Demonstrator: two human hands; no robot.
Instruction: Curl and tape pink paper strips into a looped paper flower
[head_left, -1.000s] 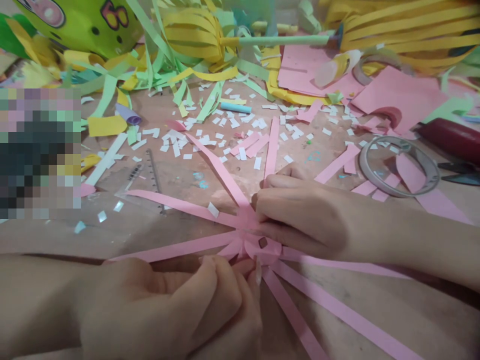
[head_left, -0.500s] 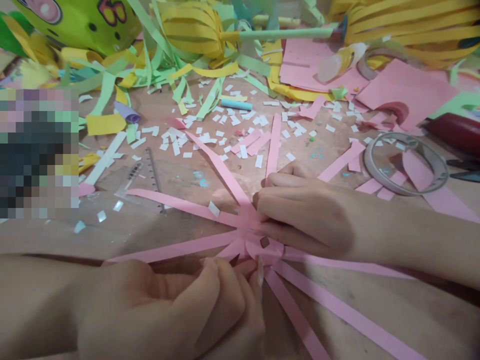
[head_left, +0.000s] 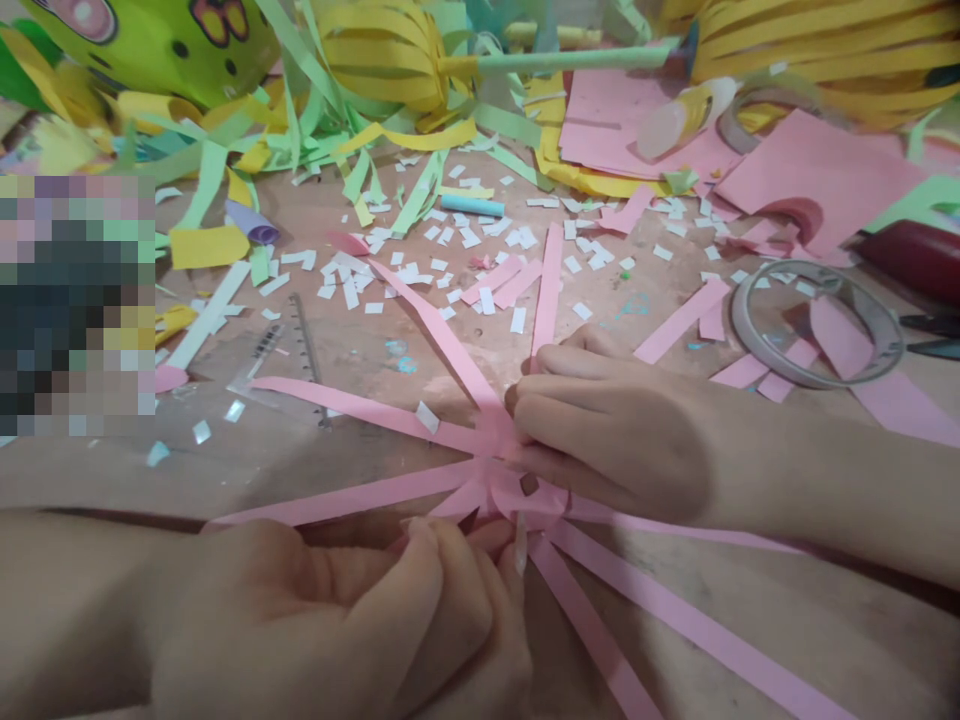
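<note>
Pink paper strips (head_left: 630,570) spread outward like spokes from a shared pink centre (head_left: 547,505), which has a small dark gap in it. My left hand (head_left: 360,610) is closed in front of that centre, fingers pinched against the near strips. Between its fingertips and the paper is a small shiny, clear edge, perhaps tape or a nail; I cannot tell. My right hand (head_left: 607,430) lies over the far right side of the centre, fingers bent together and pressed on the paper. Its fingertips cover part of the join.
A tape roll (head_left: 742,330) lies at right beside dark-red-handled scissors (head_left: 911,260). White paper bits (head_left: 465,238) litter the middle. A clear ruler (head_left: 304,350) is at left. Behind are pink sheets (head_left: 825,180), green scraps (head_left: 210,190) and yellow paper lanterns (head_left: 382,60).
Both hands hold nearly the same position on the pink strips. The view has shifted very slightly; nothing was taken up or let go.
</note>
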